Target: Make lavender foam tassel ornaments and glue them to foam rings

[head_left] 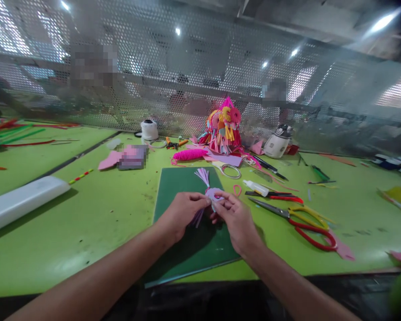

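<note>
Over a dark green cutting mat (190,261), my left hand (183,211) and my right hand (235,218) meet at a small purple paper tassel ornament (214,193). Its rounded, flower-like part has a hole, and fringed strips spread from it toward the back; more strips hang below, partly hidden by my left hand. The thumb and forefinger of each hand pinch the rounded part, my left from its left edge and my right from the right. Just right of the mat lie a white glue tube (255,188) and large scissors (299,220) with red and yellow handles.
Finished pink and yellow tassel ornaments (225,125) stand in a heap at the back. Nearby are pink yarn (191,154), smaller scissors (230,170), and a white thread spool (149,130). A long white box (23,200) lies left. A perforated metal screen (187,67) rises behind the green table (113,245).
</note>
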A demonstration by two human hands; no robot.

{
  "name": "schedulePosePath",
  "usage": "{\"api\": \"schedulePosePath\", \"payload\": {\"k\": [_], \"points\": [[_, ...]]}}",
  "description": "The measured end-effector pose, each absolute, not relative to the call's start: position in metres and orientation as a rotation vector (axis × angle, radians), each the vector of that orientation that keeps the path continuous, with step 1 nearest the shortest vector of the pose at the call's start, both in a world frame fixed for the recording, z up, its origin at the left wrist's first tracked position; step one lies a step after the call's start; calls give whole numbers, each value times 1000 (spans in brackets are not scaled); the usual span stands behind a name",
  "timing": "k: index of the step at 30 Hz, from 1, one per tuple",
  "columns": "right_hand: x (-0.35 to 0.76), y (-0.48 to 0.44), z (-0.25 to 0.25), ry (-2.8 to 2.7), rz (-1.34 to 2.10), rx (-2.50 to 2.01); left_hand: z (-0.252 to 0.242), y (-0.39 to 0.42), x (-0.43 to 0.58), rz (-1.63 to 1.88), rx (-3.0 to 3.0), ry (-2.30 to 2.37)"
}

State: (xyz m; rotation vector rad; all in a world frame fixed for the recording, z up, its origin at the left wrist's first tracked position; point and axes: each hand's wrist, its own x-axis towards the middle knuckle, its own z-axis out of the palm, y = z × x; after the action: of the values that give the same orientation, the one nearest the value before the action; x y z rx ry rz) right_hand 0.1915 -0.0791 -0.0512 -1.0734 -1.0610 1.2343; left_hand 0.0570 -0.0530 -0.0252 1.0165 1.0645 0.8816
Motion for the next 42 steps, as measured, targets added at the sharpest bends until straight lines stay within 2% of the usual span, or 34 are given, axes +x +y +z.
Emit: {"api": "schedulePosePath", "payload": {"k": [3, 5, 13, 18, 34, 39, 42], "points": [[197, -86, -51, -1201, 1198, -1087, -24, -51, 54, 883, 1032, 1065], [204, -90, -49, -1361, 1057, -1156, -23, -50, 52, 877, 1064, 1083], [231, -87, -35, -2408, -217, -1188, -25, -48, 49, 750, 1190, 1082], [232, -83, -25, -2627, -659, -1159, -27, -45, 48, 750, 1180, 1029], [215, -100, 11, -2990, -1116, -848, -27, -45, 50, 736, 1178, 1087], [224, -95, 18, -2809, -1074, -1124, -28, -43, 49, 689, 1211, 1064], [213, -89, 12, -2836, -1067, -1123, -29, -42, 49, 681, 1247, 1082]]}}
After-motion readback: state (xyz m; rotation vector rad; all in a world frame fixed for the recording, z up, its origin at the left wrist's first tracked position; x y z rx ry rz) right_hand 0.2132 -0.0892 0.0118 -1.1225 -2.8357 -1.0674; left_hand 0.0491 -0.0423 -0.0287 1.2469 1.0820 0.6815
